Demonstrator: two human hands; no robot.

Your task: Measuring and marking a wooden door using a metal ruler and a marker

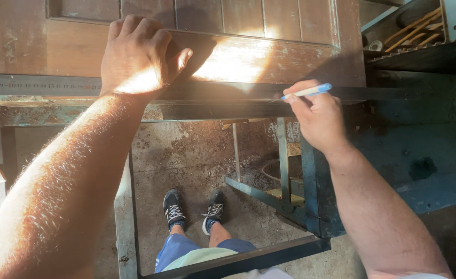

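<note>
My left hand (137,54) presses flat on a long metal ruler (37,85) that lies across the near edge of a brown wooden door panel (248,57). Its fingers are spread over the ruler and the wood. My right hand (316,116) grips a blue and white pen (308,92), whose tip touches the ruler's near edge close to the panel's right end. The ruler runs on to the right as a dark strip (383,93) past the pen.
The panel rests on a blue-green metal frame stand (290,201). Below it are a dusty concrete floor (186,155) and my feet in dark sneakers (174,209). A metal rack with wooden slats (419,31) stands at the top right.
</note>
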